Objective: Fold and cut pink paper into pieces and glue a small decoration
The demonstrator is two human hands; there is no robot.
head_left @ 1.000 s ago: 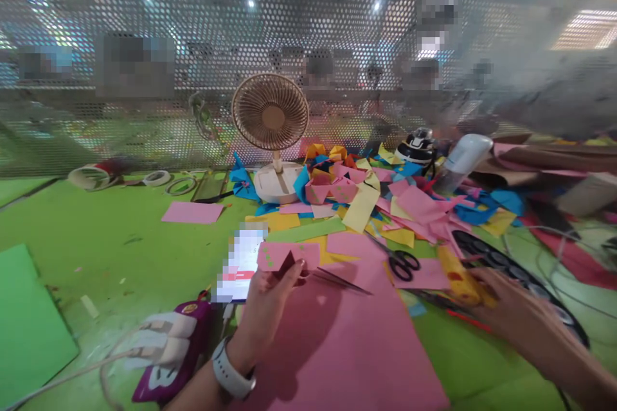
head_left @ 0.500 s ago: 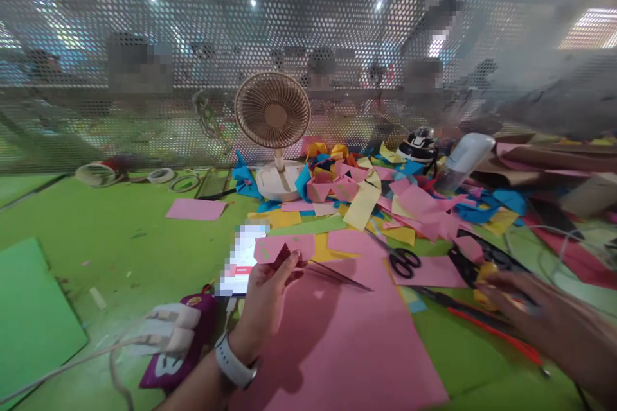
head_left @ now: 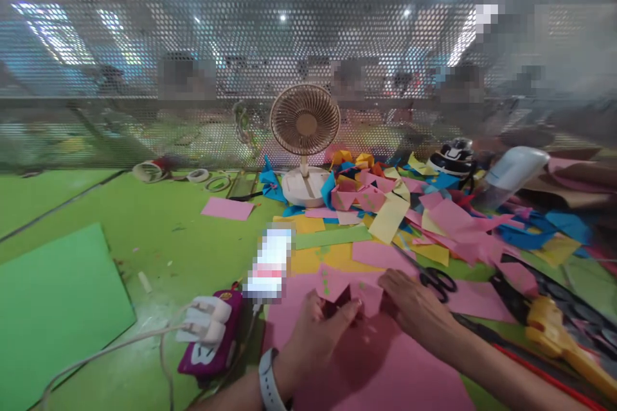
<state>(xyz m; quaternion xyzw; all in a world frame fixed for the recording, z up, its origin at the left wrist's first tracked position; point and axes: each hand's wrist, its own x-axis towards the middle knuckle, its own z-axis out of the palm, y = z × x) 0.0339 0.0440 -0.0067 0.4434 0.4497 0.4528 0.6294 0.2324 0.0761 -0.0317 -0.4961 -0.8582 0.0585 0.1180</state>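
Pink paper: one folded, green-dotted piece (head_left: 369, 294), above the large pink sheet (head_left: 405, 369); your left hand (head_left: 321, 327) pinches it between thumb and fingers.
Right hand: yours (head_left: 417, 311) reaches its right edge, fingers close together; whether they pinch, you cannot tell.
Tools: one yellow plastic glue gun (head_left: 549, 331), one pair of black-handled scissors (head_left: 438, 284).
Change: the glue gun has left your right hand.
Edges: one beige fan (head_left: 306, 125) near the green tabletop's (head_left: 178, 250) far edge; scissors just beyond your right forearm.

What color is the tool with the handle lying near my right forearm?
The plastic tool is yellow; head view.
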